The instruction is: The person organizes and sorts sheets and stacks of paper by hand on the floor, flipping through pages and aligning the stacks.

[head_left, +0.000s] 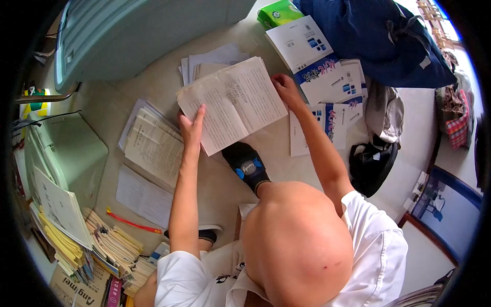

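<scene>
A thick stack of printed papers (240,102), creased down the middle and marked with handwriting, is held above the floor in front of me. My left hand (192,125) grips its left edge, thumb on top and fingers underneath. At the right edge, my right hand (287,91) is closed on the papers with its fingers curled; the fingertips are partly hidden. Behind the stack lie more loose papers (217,53). Another bundle of printed sheets (153,146) rests on the floor left of my left hand. Near my right hand are several white-and-blue booklets (302,43).
A single sheet (143,194) and a red strip (134,221) lie on the left. Upright files and papers (110,240) crowd the lower left beside a green container (76,148). A dark blue bag (368,41), green packet (279,14) and black cap (373,166) are to the right.
</scene>
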Demonstrator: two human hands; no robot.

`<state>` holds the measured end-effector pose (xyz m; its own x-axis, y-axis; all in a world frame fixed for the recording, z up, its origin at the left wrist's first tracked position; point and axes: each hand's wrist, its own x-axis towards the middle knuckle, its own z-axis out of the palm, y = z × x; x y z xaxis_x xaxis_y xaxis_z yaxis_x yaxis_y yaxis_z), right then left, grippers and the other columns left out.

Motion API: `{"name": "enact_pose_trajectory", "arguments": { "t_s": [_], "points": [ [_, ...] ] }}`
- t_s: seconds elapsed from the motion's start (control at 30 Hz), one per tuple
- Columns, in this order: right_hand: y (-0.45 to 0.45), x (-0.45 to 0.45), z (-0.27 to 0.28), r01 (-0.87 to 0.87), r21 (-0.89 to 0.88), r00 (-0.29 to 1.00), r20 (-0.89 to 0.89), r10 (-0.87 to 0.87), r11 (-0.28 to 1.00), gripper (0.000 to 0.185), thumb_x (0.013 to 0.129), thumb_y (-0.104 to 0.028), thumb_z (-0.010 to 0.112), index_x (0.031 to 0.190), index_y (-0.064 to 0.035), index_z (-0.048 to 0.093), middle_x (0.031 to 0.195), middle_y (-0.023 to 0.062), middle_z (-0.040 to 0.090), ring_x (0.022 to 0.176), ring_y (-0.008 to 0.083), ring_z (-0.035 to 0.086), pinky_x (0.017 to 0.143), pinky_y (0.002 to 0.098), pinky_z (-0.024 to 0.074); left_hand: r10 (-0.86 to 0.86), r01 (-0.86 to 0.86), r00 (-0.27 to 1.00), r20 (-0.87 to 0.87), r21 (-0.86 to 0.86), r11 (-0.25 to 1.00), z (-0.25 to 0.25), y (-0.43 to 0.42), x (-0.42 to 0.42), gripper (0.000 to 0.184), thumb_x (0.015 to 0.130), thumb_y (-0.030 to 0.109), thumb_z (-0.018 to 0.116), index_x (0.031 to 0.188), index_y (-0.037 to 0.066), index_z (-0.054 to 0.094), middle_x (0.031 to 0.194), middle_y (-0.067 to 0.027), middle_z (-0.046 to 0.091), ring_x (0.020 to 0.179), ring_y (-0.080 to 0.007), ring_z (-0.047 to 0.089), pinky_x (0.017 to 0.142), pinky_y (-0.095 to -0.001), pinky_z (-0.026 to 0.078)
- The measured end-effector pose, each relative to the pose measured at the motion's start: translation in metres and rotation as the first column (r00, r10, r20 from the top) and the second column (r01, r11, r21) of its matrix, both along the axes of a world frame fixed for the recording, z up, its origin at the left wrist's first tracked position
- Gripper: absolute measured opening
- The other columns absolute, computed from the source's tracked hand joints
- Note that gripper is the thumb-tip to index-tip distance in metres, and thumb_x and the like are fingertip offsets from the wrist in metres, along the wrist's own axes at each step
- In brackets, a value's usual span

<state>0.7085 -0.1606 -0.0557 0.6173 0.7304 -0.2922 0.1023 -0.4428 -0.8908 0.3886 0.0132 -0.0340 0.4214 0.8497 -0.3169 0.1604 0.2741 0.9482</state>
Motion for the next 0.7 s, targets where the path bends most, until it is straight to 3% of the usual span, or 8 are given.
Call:
{"name": "enact_pose_trajectory", "arguments": {
  "t_s": [0.17,0.23,0.27,0.33,0.43,0.53,0.63,0.7],
  "points": [
    [-0.003,-0.006,-0.005,0.132,0.011,0.969,-0.211,-0.126,0.991,0.040,0.098,-0.027,0.060,0.123,0.0036,0.062,0.115,0.0132,0.069,0.104,0.0230,0.065,0.091,0.0353,0.0512,0.004,-0.004,1.000,-0.002,-0.032,0.999,-0.002,-0.003,-0.001,0.058,0.089,0.031,0.077,0.121,-0.009,0.052,0.114,-0.0181,0.062,0.100,-0.0222,0.060,0.087,-0.0354,0.049],
    [-0.007,0.000,0.023,0.095,-0.043,0.599,-0.795,-0.091,0.995,0.044,0.099,-0.032,0.058,0.128,0.0007,0.061,0.122,0.0132,0.067,0.112,0.0250,0.064,0.098,0.0373,0.0499,0.019,-0.017,0.999,0.029,-0.053,0.998,0.006,-0.004,-0.002,0.059,0.089,0.031,0.076,0.123,-0.010,0.050,0.116,-0.0177,0.062,0.101,-0.0217,0.060,0.088,-0.0353,0.049],
    [-0.010,0.002,0.020,0.093,-0.043,0.598,-0.797,-0.090,0.995,0.044,0.099,-0.032,0.058,0.128,0.0007,0.061,0.122,0.0132,0.067,0.112,0.0250,0.064,0.098,0.0373,0.0499,0.025,-0.023,0.999,0.027,-0.073,0.997,0.009,-0.005,-0.002,0.059,0.089,0.030,0.076,0.124,-0.009,0.049,0.118,-0.0171,0.061,0.103,-0.0211,0.059,0.090,-0.0348,0.048],
    [-0.017,0.005,0.005,0.101,0.089,0.266,-0.962,0.059,0.991,0.045,0.101,-0.035,0.055,0.131,-0.0024,0.060,0.126,0.0140,0.066,0.114,0.0259,0.064,0.101,0.0392,0.0492,0.032,-0.029,0.999,0.027,-0.093,0.995,0.009,-0.005,-0.003,0.059,0.090,0.029,0.076,0.125,-0.009,0.049,0.119,-0.0164,0.060,0.105,-0.0206,0.058,0.092,-0.0343,0.047],
    [-0.023,-0.004,-0.001,0.167,0.285,-0.017,-0.956,0.291,0.944,0.050,0.102,-0.040,0.050,0.133,-0.0011,0.058,0.131,0.0158,0.063,0.119,0.0259,0.061,0.103,0.0426,0.0474,0.093,-0.081,0.994,0.065,-0.172,0.982,0.012,-0.003,-0.007,0.061,0.089,0.029,0.076,0.128,-0.008,0.047,0.120,-0.0152,0.060,0.107,-0.0201,0.057,0.094,-0.0335,0.046],
    [-0.025,-0.038,0.032,0.337,0.215,-0.090,-0.962,0.258,0.917,0.052,0.103,-0.043,0.047,0.136,-0.0046,0.057,0.137,0.0144,0.059,0.124,0.0260,0.058,0.106,0.0482,0.0449,0.093,-0.095,0.995,-0.018,-0.248,0.964,0.006,0.000,-0.012,0.067,0.089,0.028,0.077,0.137,-0.005,0.043,0.128,-0.0160,0.056,0.116,-0.0214,0.053,0.099,-0.0346,0.043],
    [-0.026,-0.081,0.008,0.606,0.143,-0.072,-0.970,0.233,0.782,0.054,0.102,-0.045,0.044,0.141,-0.0095,0.053,0.142,0.0113,0.056,0.128,0.0266,0.054,0.110,0.0496,0.0406,0.111,-0.107,0.994,0.019,-0.153,0.982,-0.001,0.001,-0.010,0.075,0.089,0.030,0.076,0.143,-0.003,0.037,0.137,-0.0195,0.049,0.123,-0.0263,0.050,0.104,-0.0385,0.040],
    [-0.019,-0.103,0.010,0.655,0.096,-0.108,-0.970,0.219,0.750,0.053,0.101,-0.044,0.044,0.142,-0.0117,0.052,0.142,0.0095,0.056,0.129,0.0270,0.054,0.112,0.0483,0.0391,0.169,0.023,0.949,-0.266,0.594,0.804,0.024,-0.006,0.000,0.082,0.087,0.034,0.078,0.148,0.002,0.034,0.147,-0.0242,0.039,0.133,-0.0341,0.043,0.109,-0.0420,0.036]
  ]
}}
